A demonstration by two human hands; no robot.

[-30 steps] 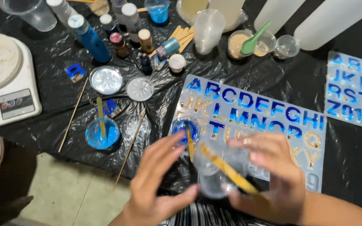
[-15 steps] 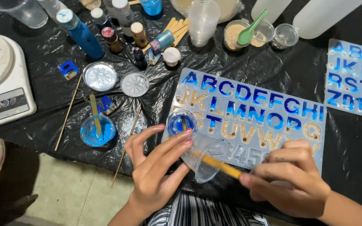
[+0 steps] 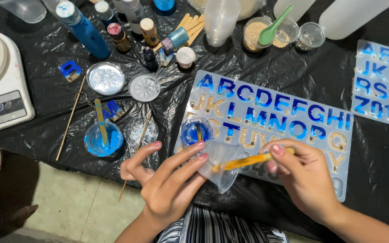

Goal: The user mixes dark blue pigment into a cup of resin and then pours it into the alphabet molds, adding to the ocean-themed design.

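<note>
Left hand (image 3: 169, 180) fingers clamped round a small clear plastic cup (image 3: 219, 166), tilted, held over near edge of the letter mould (image 3: 266, 121); right hand (image 3: 305, 177) pinched shut on a yellow wooden stick (image 3: 248, 160) whose tip is inside the cup. Risk: cup is soft and tipped, so a harder squeeze or scrape could likely spill contents onto filled letters or the black plastic sheet (image 3: 55, 130). Small blue-filled cup (image 3: 196, 130) sits just beside left fingertips, easy to knock. Counter edge runs just under both wrists, floor below. Open room mostly right of the mould on the sheet; left side crowded with blue dish (image 3: 104, 139), skewers, lids.
</note>
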